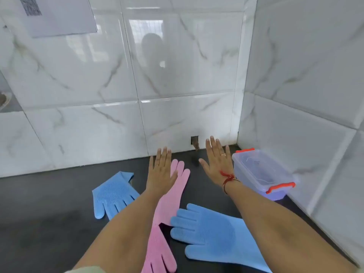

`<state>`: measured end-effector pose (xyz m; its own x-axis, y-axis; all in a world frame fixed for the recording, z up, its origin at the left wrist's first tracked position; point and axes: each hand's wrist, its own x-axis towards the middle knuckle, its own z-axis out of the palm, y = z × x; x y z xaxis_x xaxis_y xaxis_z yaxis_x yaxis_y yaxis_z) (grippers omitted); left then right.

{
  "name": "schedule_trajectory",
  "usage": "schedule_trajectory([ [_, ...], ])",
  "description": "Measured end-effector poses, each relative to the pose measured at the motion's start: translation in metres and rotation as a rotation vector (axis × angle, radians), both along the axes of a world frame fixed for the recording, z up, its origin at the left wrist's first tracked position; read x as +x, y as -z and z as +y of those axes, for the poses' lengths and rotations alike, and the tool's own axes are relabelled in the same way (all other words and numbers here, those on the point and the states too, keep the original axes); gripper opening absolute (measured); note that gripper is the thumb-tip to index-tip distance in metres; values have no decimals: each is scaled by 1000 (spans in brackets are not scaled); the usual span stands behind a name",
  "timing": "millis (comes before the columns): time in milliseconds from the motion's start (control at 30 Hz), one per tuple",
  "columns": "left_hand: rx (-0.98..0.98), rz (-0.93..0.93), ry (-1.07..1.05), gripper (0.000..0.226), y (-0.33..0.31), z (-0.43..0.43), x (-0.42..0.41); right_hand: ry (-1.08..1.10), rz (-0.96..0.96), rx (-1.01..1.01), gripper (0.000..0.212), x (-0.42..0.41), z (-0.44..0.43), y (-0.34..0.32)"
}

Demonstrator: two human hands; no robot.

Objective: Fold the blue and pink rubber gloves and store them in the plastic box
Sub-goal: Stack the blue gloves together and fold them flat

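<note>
dark counter (49, 203): pink glove (173, 194) under left hand's (160, 170) spread fingers (164, 154)

Left hand (160, 168) and right hand (216, 161) both flat, palms down, fingers spread, arms extended forward.

On the dark countertop (49, 213), the clear plastic box with orange latches (262, 172) sits in the far right corner; two pink rubber gloves (171, 198) lie mid-counter between two blue rubber gloves (114, 194), left and right.
</note>
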<state>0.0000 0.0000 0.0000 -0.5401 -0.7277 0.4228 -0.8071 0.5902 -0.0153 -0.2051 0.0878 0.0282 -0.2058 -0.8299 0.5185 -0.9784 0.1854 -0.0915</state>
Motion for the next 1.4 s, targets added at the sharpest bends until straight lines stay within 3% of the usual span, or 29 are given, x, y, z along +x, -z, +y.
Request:
schedule_trajectory([
  [333, 168, 34, -119, 77, 67, 48, 25, -38, -8, 214, 68, 33, 33, 66],
  [633, 264, 86, -207, 77, 69, 62, 26, -129, -73, 240, 66, 60, 47, 96],
  [800, 362, 97, -269, 78, 75, 60, 30, -146, -159, 182, 53, 60, 50, 99],
  [933, 423, 68, -371, 74, 78, 55, 27, -231, -300, 293, 38, 52, 51, 96],
  [1133, 363, 127, -415, 66, 74, 37, 36, -290, -189, 481, 37, 37, 49, 88],
  [1233, 324, 167, -343, 59, 75, 26, 44, -260, -146, 455, 36, 35, 45, 92],
  [1400, 276, 148, -258, 58, 72, 2, 59, -116, -231, 354, 35, 32, 28, 91],
])
